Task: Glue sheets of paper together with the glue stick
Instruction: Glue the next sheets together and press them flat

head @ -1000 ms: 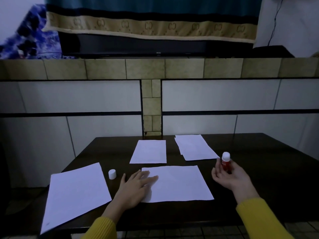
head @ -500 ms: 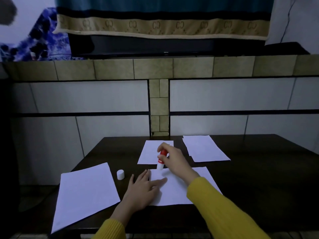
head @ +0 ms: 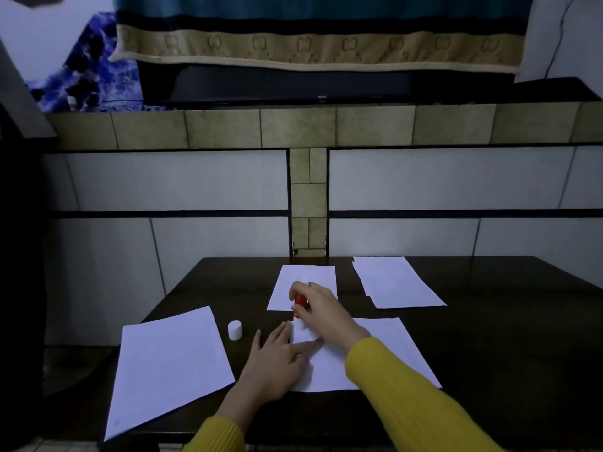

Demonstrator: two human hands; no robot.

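Right hand (head: 321, 308) grasping red glue stick (head: 300, 305), tip down on near-left corner region of white paper sheet (head: 385, 350) on dark wooden desk (head: 489, 337). Left hand (head: 277, 360) released, flat, fingers straight, pressing same sheet. Small white plastic cap (head: 235, 330) upright just beside.

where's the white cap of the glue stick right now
In the head view the small white plastic cap stands on the dark table, left of centre, between the large white sheet at the left and the left hand.
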